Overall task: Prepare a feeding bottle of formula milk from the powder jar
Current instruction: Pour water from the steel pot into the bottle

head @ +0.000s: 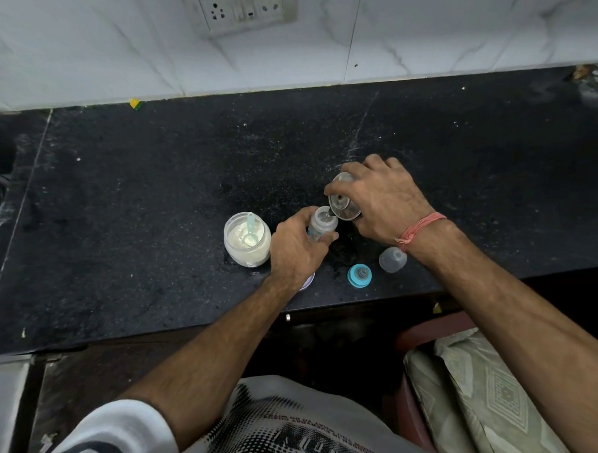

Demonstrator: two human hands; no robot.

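Feeding bottle: open-topped, standing on the black counter near its front edge, between the two hands.
Left hand: its grip is wrapped round the bottle's body from the near-left side, thumb on the right flank, the open mouth showing above the fingers.
Right hand: its grip is curled over a clear glass from above and the right, tipping it so the rim leans down toward the bottle.
Glass and bottle: the glass's lower lip sits just over the bottle's mouth; whether they touch cannot be told.
Powder jar: lidless, just left of the left hand, part full of white powder.
Scoop: pale blue, lying inside the jar on the powder.
Teat ring: blue collar with teat, on the counter right of the left wrist, apart from the bottle.
Clear cap: beside the teat ring, under the right wrist.
Right wrist: a red thread band is tied round it.
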